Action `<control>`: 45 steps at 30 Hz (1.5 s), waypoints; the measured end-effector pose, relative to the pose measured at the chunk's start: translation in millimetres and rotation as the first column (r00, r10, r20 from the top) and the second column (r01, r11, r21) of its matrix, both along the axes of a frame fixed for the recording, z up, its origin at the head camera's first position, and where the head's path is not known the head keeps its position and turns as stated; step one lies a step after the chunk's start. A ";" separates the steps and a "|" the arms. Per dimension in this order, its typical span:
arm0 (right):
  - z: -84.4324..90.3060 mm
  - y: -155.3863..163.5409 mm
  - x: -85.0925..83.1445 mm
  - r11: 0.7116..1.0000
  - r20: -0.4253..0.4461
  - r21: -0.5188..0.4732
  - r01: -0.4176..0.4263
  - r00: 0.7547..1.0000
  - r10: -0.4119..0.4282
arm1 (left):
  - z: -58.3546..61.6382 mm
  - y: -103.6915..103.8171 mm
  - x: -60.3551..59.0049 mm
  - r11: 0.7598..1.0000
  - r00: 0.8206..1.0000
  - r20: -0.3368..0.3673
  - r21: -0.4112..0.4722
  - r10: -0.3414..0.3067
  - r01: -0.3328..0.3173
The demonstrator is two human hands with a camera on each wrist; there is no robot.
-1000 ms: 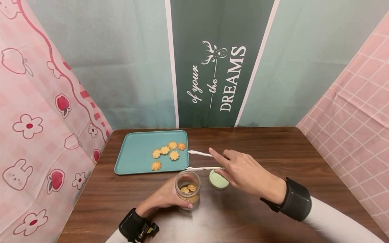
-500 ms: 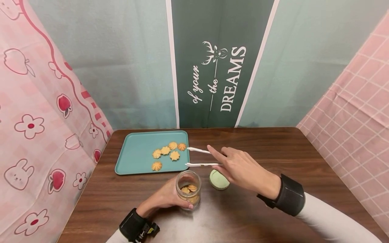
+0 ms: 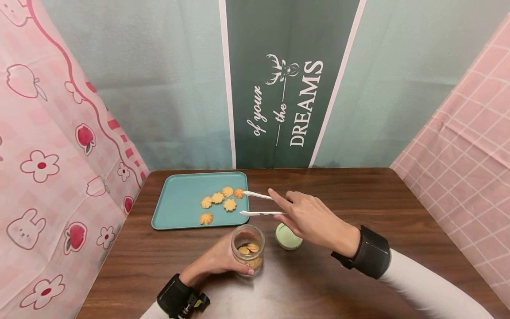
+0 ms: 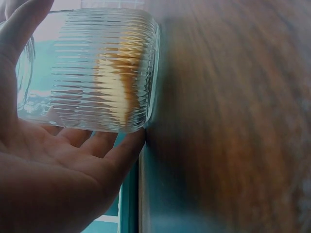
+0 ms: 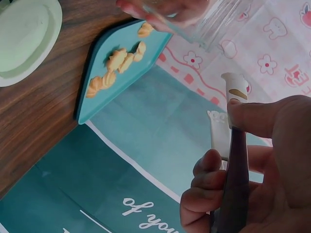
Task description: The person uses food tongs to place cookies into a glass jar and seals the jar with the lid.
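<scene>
My left hand [image 3: 220, 258] grips a ribbed glass jar [image 3: 247, 248] that stands on the wooden table, with a few cookies inside. The left wrist view shows the jar [image 4: 97, 68] close up against my palm [image 4: 58, 165]. My right hand [image 3: 307, 217] holds white tongs [image 3: 259, 204], spread apart, their tips at the right edge of a teal tray [image 3: 179, 208]. One tip is beside the rightmost cookie [image 3: 238, 193]. Several flower-shaped cookies [image 3: 217, 198] lie on the tray. In the right wrist view my fingers pinch the tongs [image 5: 228, 128] above the tray [image 5: 97, 102].
A pale green lid [image 3: 287, 236] lies on the table right of the jar, under my right hand; it shows as the lid [image 5: 24, 34] in the right wrist view. Patterned cloth screens [image 3: 48, 146] close in the table on the left, back and right.
My right hand has carried the tongs left and away from me, from over the lid to the tray's right edge. The left hand and jar have stayed put.
</scene>
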State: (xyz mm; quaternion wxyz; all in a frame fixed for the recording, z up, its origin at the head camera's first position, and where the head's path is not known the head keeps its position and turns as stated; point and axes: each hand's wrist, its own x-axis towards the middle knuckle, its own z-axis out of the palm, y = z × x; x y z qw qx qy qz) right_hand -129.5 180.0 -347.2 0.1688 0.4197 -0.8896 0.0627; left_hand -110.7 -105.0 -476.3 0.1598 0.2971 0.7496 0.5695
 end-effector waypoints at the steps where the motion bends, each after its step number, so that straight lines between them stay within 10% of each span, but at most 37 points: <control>1: -0.4 -0.3 -0.7 1.000 0.001 -0.001 -0.002 1.000 0.002 | 0.1 0.0 0.2 1.000 1.000 -0.001 -0.003 0.001 -0.001; 45: -24.4 -25.1 -30.5 0.999 0.052 0.035 0.039 0.998 -0.041 | 2.2 0.3 0.0 1.000 1.000 -0.004 -0.029 0.011 -0.011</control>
